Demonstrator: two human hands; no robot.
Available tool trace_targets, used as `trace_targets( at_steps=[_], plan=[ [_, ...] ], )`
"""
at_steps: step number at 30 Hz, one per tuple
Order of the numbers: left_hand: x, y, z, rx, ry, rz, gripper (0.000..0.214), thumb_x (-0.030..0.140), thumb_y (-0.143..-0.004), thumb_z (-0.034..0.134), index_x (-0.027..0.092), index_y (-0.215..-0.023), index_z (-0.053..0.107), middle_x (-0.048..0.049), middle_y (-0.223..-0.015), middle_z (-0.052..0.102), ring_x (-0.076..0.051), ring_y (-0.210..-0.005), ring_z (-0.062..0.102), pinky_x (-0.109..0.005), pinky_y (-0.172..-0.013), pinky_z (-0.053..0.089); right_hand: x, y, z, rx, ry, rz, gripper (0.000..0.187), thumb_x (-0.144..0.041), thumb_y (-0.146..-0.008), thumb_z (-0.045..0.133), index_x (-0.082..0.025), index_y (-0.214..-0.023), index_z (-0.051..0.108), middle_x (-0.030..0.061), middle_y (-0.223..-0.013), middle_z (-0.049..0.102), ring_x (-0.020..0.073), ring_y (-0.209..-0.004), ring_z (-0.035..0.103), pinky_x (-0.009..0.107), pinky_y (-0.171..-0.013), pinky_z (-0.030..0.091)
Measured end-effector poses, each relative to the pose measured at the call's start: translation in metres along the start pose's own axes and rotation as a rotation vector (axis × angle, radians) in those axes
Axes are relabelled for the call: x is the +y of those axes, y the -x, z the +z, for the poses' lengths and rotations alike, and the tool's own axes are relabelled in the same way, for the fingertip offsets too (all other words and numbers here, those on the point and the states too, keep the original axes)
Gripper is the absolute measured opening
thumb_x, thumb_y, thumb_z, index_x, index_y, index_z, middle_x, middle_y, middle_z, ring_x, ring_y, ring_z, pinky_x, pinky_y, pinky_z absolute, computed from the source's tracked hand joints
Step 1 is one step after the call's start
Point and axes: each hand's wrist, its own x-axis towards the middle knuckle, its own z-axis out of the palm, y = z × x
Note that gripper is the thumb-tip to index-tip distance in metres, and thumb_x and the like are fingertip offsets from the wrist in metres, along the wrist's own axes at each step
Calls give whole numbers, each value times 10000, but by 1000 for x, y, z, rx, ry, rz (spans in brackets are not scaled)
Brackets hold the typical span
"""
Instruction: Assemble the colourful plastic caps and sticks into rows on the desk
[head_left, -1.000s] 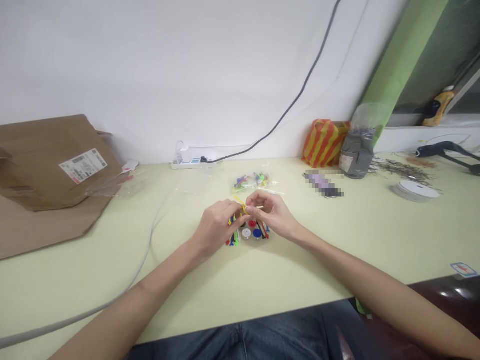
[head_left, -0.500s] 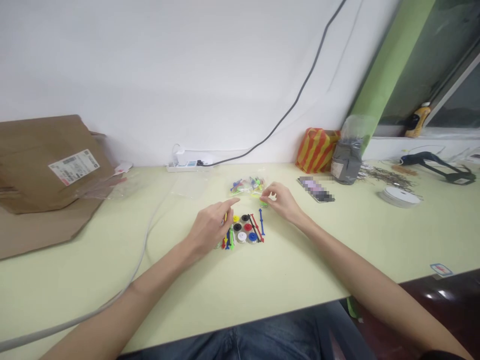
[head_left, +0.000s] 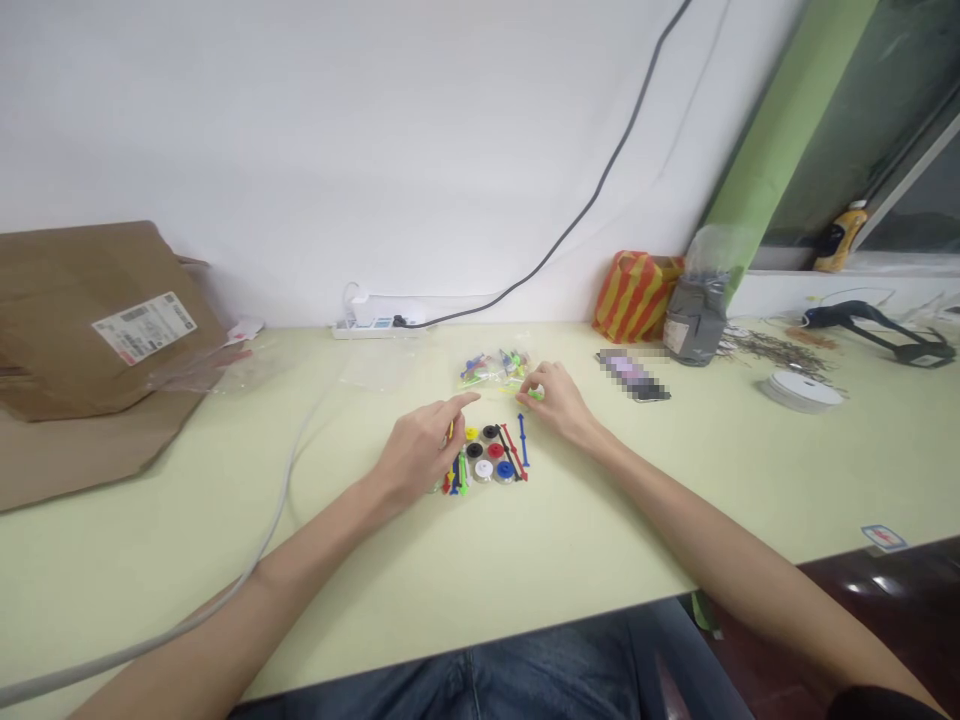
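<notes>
My right hand is closed in a pinch on a small green plastic piece, in front of a clear bag of coloured plastic parts. A thin yellow strip shows by its fingertips. My left hand lies over the left end of the laid-out parts, index finger stretched out and thumb apart; its other fingers are hidden. Beside it are several plastic arrows, among them a green arrow, partly under the hand. Round pieces follow: yellow, black, red, a white one and a blue one. Further right lie black, red and blue arrows.
A cardboard package stands at the left, with a grey cable running across the table. Along the wall are a power strip, a striped bag and a grey bag. A phone and white spool lie right.
My right hand has drawn slightly up and left, and the green piece now sits higher within its fingers. My left hand stays nearly in place.
</notes>
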Motion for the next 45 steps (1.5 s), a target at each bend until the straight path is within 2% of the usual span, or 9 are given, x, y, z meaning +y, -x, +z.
trace_targets(
  at_steps=[5,8,13,19,25,31,39,41,45],
  plan=[
    [1,0,-1,-18,3,-8,363,224,-993,408,193,-1319,566,-21,-843,670,-133,-709,619,-235,-659,467,-1,0,4,-6,65,35,77,-237,-876,655,-181,-840,694,96,-979,612,262,-995,487,362,-858,387],
    [1,0,0,-15,-4,-11,361,216,-994,405,200,-1315,569,-14,-838,675,-128,-702,622,-235,-664,467,0,-1,-3,-20,4,-42,64,-217,-868,669,-182,-905,708,92,-997,610,250,-994,507,362,-879,399],
    [-2,0,2,-15,3,8,322,197,-984,433,200,-1261,599,-29,-915,706,-144,-785,655,-257,-724,482,-4,1,-25,-316,-253,-280,82,-212,-890,663,-185,-864,737,52,-884,641,188,-861,568,309,-796,430],
    [-2,-1,1,-86,17,73,259,158,-980,421,198,-1063,663,-34,-926,693,-163,-846,648,-277,-736,466,-31,12,-29,-373,-349,-363,107,-254,-911,670,-183,-909,749,43,-865,645,165,-813,583,286,-758,444],
    [0,-2,-1,-102,20,73,264,152,-975,419,193,-1026,675,-40,-914,676,-160,-819,632,-277,-700,458,-38,16,-12,-185,-190,-371,155,-223,-918,661,-189,-1049,738,86,-978,632,221,-962,578,350,-853,445],
    [-2,-2,0,-116,14,76,257,169,-984,408,191,-1011,663,-34,-890,652,-164,-825,623,-286,-723,465,-34,12,13,-120,-179,-371,59,-181,-875,708,-199,-873,764,53,-860,619,205,-894,562,347,-830,428],
    [3,-2,-2,-31,65,27,402,346,-995,501,229,-1379,476,-62,-1120,655,-194,-1005,639,-316,-830,506,-61,19,-13,69,-489,-222,59,-239,-893,684,-197,-892,725,30,-840,715,165,-790,621,304,-739,448],
    [4,-2,-3,-27,65,49,393,386,-986,526,223,-1343,502,-63,-1116,667,-202,-1009,643,-323,-833,506,-71,23,-17,51,-582,-190,62,-246,-888,686,-196,-898,720,21,-847,732,155,-776,636,285,-704,446],
    [3,-3,-2,-23,39,76,219,379,-995,504,202,-1069,610,-42,-947,684,-188,-872,650,-305,-756,492,-74,25,-19,-42,-633,-198,76,-252,-884,688,-188,-903,722,23,-879,735,150,-802,643,269,-710,454]
  ],
)
